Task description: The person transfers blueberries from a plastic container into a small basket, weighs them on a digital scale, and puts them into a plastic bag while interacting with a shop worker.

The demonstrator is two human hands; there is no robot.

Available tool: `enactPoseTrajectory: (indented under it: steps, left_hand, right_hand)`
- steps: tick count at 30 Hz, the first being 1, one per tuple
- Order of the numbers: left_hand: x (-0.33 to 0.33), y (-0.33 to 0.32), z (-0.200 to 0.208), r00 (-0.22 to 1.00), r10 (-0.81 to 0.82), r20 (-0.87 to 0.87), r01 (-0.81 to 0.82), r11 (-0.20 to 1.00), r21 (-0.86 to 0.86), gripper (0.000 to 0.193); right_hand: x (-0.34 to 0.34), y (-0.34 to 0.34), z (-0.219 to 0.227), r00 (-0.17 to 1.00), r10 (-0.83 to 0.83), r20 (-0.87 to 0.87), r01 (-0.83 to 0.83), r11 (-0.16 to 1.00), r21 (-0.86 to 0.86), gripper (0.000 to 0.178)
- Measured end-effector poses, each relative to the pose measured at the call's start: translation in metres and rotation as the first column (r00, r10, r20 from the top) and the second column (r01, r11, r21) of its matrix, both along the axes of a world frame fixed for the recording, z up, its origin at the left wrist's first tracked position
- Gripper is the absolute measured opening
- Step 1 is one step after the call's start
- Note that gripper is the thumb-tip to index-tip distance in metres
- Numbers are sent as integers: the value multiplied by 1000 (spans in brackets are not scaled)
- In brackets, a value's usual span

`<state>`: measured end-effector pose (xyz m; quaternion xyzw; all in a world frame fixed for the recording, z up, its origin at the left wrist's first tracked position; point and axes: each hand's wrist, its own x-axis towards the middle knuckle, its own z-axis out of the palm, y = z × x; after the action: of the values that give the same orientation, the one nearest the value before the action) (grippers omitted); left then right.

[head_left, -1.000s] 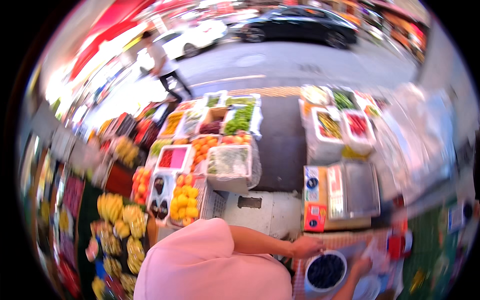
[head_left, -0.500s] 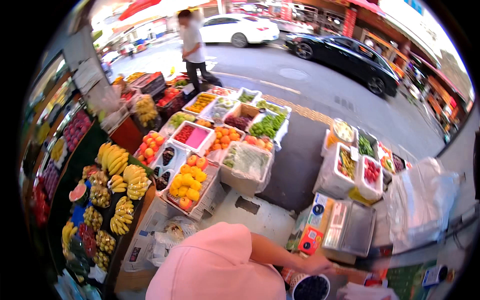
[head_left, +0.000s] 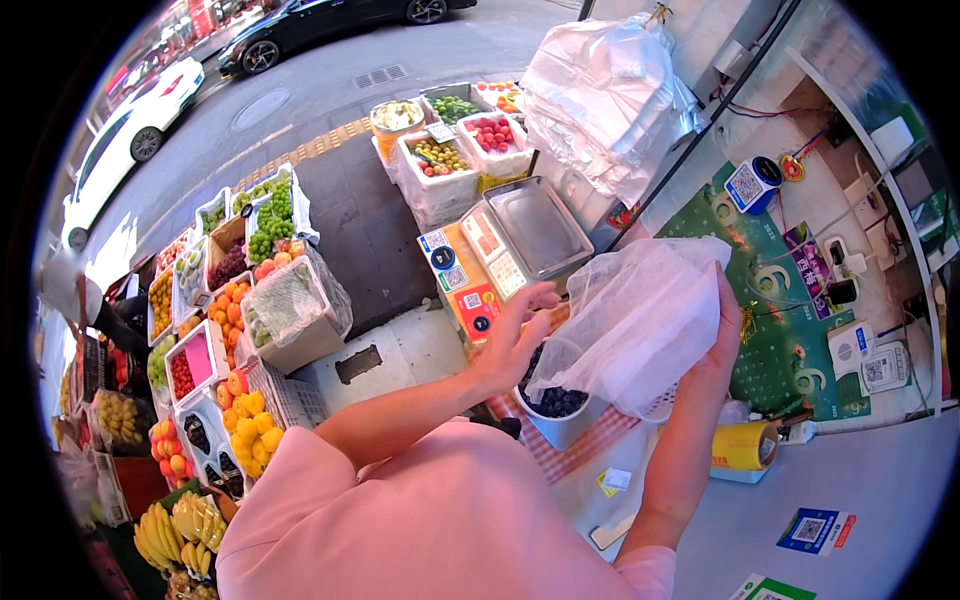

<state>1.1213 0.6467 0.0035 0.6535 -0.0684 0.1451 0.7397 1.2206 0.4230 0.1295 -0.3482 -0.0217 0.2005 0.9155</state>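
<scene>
My right hand is closed on the edge of a sheer white cloth that looks like fine netting. The cloth hangs to the left, partly over a white tub. Dark blueberries fill the tub, and the cloth hides part of them. Just above and left of the tub, my left hand is raised with its fingers spread and nothing in it. A red-checked cloth lies under the tub.
A scale with a metal tray stands beyond my left hand. Stacked plastic bags hang behind it. Fruit crates stand at the left. A yellow roll lies right of my right forearm, near a green wall sheet.
My view has swung right toward the counter. The sheer white cloth is now lifted in my right hand beside the blueberry tub. My left hand is now up with spread fingers.
</scene>
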Motion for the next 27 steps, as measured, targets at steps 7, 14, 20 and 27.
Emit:
enactPoseTrajectory:
  steps: [7,14,20,27]
  left_hand:
    - [65,19,13,724,-688,-48,485,557,-674,62]
    - [59,40,10,635,-759,-148,617,613,-494,41]
    - [64,45,21,566,-824,10,612,412,-675,41]
    - [100,59,30,949,-294,-117,304,949,79,62]
  right_hand:
    - [-25,-5,-5,931,36,364,46,975,-215,48]
    - [-20,-63,-12,882,12,470,246,840,-483,22]
    - [-36,-60,-5,879,60,472,267,759,-593,15]
    - [-61,-19,38,560,525,641,492,411,-767,16]
